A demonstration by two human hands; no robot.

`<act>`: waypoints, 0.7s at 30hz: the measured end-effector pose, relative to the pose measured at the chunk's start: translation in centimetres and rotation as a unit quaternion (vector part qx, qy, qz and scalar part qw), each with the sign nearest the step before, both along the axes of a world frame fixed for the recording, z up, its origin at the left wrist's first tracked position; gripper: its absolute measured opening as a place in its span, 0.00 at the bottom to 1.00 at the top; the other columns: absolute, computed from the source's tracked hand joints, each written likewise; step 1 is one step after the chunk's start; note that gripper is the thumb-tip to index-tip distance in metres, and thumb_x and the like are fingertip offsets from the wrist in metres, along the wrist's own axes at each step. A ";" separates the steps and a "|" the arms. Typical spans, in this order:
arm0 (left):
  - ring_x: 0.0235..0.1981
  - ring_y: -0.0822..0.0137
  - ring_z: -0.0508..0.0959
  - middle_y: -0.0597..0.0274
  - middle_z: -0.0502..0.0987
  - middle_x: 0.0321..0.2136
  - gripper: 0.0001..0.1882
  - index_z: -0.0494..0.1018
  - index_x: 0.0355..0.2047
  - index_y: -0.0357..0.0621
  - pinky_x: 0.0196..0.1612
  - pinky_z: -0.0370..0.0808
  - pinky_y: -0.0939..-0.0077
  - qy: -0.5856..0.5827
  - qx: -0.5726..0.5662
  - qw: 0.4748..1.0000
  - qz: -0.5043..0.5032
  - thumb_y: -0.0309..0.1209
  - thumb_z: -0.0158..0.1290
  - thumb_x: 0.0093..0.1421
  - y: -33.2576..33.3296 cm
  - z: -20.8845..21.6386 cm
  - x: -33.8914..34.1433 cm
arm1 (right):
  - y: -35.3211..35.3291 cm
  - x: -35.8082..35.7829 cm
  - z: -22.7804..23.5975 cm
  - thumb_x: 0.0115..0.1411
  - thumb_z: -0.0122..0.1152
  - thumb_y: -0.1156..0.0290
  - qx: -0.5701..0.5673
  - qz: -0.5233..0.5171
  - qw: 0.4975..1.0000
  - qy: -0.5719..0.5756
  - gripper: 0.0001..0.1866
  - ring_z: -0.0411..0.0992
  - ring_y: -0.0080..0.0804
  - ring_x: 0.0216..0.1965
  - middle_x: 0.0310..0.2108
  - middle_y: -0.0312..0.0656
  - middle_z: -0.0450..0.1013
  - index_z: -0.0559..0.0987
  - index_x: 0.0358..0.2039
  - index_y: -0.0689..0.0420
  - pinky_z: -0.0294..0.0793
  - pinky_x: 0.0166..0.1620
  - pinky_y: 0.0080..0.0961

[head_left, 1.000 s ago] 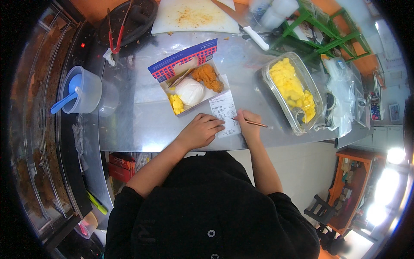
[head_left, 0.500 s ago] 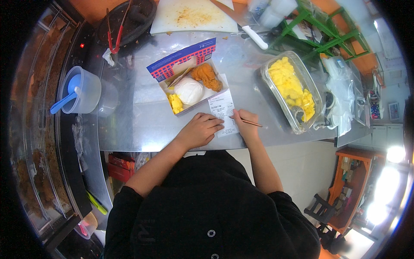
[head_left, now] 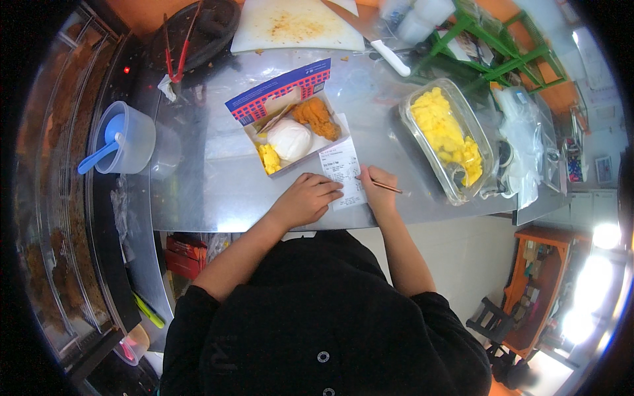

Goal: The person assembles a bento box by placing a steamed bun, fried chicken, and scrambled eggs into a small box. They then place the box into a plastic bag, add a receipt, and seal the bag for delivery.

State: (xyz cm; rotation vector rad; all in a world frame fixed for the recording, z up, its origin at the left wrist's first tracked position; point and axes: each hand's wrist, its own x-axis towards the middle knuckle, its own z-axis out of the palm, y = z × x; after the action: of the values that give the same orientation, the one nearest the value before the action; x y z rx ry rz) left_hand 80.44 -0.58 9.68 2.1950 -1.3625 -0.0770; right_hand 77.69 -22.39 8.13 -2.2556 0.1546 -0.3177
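Note:
My right hand is closed around a slim brown pen, its tip side at the right part of a paper receipt. Fingers stretched out, my left hand lies flat with its fingertips on the receipt's left edge. The receipt's far end runs along a cardboard meal box, whose blue and red lid stands up. Inside the box are a fried chicken piece, a white wrapped round portion and scrambled egg.
Right of my hands stands a clear tray of scrambled egg. A knife and cutting board lie at the back, beside red-handled tongs. At left is a plastic tub with a blue scoop; green racks stand back right.
My right hand and the pen have shifted very slightly on the receipt. My left hand, the box and the rest stay where they were.

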 end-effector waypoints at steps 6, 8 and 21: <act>0.51 0.64 0.70 0.67 0.73 0.50 0.22 0.75 0.46 0.47 0.55 0.66 0.64 0.008 -0.018 1.000 0.008 0.26 0.54 0.47 0.0 -0.2 -0.1 | -0.4 0.1 -0.4 0.60 0.57 0.68 -0.040 -0.005 0.999 0.015 0.17 0.69 0.41 0.18 0.17 0.49 0.71 0.73 0.17 0.64 0.65 0.25 0.33; 0.51 0.62 0.71 0.65 0.74 0.49 0.21 0.75 0.45 0.46 0.55 0.67 0.63 0.006 -0.031 1.000 0.005 0.26 0.54 0.47 0.0 -0.5 0.0 | -0.7 -0.9 -0.3 0.60 0.57 0.67 -0.061 -0.012 0.997 0.041 0.17 0.69 0.43 0.19 0.18 0.49 0.71 0.73 0.16 0.63 0.66 0.25 0.34; 0.49 0.60 0.74 0.61 0.76 0.44 0.16 0.76 0.40 0.42 0.55 0.70 0.64 0.005 -0.072 0.997 0.022 0.25 0.55 0.47 -0.2 -1.0 -0.1 | 0.2 -1.9 0.4 0.58 0.58 0.64 -0.077 0.010 0.996 0.034 0.16 0.68 0.45 0.19 0.16 0.48 0.67 0.73 0.18 0.60 0.66 0.25 0.37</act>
State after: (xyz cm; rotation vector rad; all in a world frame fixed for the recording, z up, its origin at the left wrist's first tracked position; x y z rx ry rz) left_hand 80.33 -0.75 8.72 2.0997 -1.2731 0.0264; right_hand 75.82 -22.22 8.54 -2.4211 0.1484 -0.2502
